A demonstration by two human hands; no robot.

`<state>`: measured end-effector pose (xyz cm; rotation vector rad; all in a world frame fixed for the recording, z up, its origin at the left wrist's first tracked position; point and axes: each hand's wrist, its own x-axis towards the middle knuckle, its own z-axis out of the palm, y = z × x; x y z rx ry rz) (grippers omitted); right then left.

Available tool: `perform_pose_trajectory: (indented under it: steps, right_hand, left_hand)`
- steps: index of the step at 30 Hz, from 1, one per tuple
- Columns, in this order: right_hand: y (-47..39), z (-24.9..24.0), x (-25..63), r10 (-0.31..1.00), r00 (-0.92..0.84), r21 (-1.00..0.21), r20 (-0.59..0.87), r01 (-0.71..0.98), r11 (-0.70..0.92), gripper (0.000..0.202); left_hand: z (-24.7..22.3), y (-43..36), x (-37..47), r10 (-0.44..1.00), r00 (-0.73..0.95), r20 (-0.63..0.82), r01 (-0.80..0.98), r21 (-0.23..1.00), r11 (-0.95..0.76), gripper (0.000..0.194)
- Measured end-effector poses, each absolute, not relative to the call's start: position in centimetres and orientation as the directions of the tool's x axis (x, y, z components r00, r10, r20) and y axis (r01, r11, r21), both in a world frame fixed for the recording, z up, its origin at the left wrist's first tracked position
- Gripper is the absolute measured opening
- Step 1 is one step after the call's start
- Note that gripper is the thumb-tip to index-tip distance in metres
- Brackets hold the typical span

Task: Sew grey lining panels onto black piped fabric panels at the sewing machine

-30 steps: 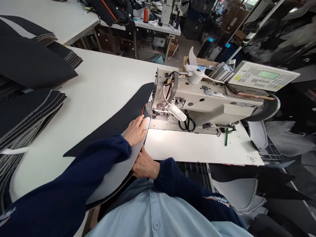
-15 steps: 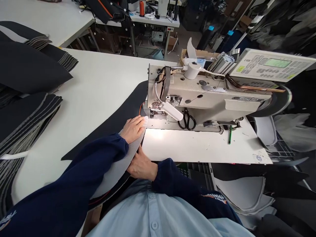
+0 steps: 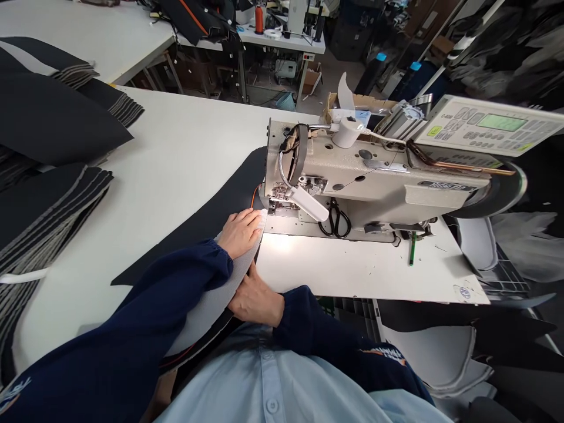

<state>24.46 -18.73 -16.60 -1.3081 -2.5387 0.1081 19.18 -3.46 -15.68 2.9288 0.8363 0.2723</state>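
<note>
Fabric (image 3: 215,302) meets the machine (image 3: 379,191), near edge seemingly unsewn, finished seam unclear; left hand (image 3: 240,233) flat on it, right hand (image 3: 255,298) at edge, grip hidden

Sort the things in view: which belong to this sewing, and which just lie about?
In the job:
- left hand
- right hand
- grey fabric
- black fabric
- sewing machine
- lamp

Probably just lying about:
- scissors
- orange spool
- cardboard box

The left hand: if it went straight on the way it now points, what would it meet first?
Most likely the needle end of the sewing machine, just past the tip of the grey fabric under the left hand; the exact depth is unclear.
</note>
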Motion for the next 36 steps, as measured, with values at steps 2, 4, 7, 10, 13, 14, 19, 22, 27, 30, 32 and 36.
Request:
perform_pose_trajectory:
  steps: [2, 4, 7, 10, 13, 14, 19, 22, 27, 30, 32, 36]
  right_hand:
    - [-18.7, -16.4, 25.3, 0.811, -0.556, -0.201, 0.182, 0.787, 0.584, 0.022]
    - [-18.7, -16.2, 26.2, 0.815, -0.555, -0.203, 0.167, 0.79, 0.579, 0.022]
    - [-18.7, -16.0, 27.1, 0.82, -0.549, -0.192, 0.165, 0.797, 0.572, 0.023]
    - [-18.8, -15.8, 27.2, 0.82, -0.551, -0.191, 0.155, 0.798, 0.572, 0.022]
    - [-18.9, -15.7, 27.0, 0.826, -0.546, -0.197, 0.14, 0.803, 0.563, 0.023]
    - [-18.9, -15.7, 26.9, 0.828, -0.545, -0.194, 0.131, 0.805, 0.56, 0.024]
    - [-19.1, -15.5, 26.7, 0.833, -0.546, -0.172, 0.087, 0.815, 0.553, 0.024]
    - [-19.4, -15.1, 26.9, 0.836, -0.544, -0.164, 0.066, 0.821, 0.547, 0.022]
    - [-20.0, -14.5, 27.0, 0.843, -0.532, -0.16, 0.077, 0.828, 0.537, 0.025]
    - [-20.6, -14.4, 26.7, 0.852, -0.517, -0.147, 0.083, 0.839, 0.524, 0.027]
    - [-21.3, -14.2, 26.2, 0.856, -0.51, -0.128, 0.084, 0.847, 0.516, 0.028]
    - [-23.2, -13.7, 25.1, 0.864, -0.489, -0.105, 0.121, 0.859, 0.5, 0.03]
  left_hand:
    - [-15.8, -3.5, 20.1, 0.529, 0.833, 0.164, 0.514, 0.129, -0.848, 0.04]
    - [-16.0, -3.5, 21.0, 0.522, 0.834, 0.178, 0.506, 0.13, -0.853, 0.041]
    - [-16.1, -3.4, 21.9, 0.515, 0.837, 0.186, 0.5, 0.126, -0.857, 0.041]
    - [-15.8, -3.5, 22.1, 0.515, 0.839, 0.176, 0.498, 0.13, -0.857, 0.042]
    - [-15.4, -3.6, 22.0, 0.509, 0.848, 0.148, 0.49, 0.15, -0.859, 0.046]
    - [-15.3, -3.6, 21.9, 0.508, 0.851, 0.135, 0.488, 0.154, -0.859, 0.05]
    - [-14.6, -3.7, 22.3, 0.507, 0.86, 0.053, 0.494, 0.162, -0.854, 0.064]
    - [-13.9, -3.6, 22.7, 0.512, 0.859, -0.028, 0.508, 0.175, -0.843, 0.064]
    - [-12.0, -5.1, 21.7, 0.464, 0.856, -0.229, 0.509, 0.206, -0.836, 0.072]
    - [-10.9, -7.1, 19.6, 0.436, 0.865, -0.247, 0.49, 0.234, -0.84, 0.064]
    - [-10.4, -8.5, 18.4, 0.466, 0.849, -0.25, 0.517, 0.209, -0.83, 0.055]
    - [-9.9, -9.9, 18.0, 0.528, 0.796, -0.295, 0.58, 0.125, -0.805, 0.044]
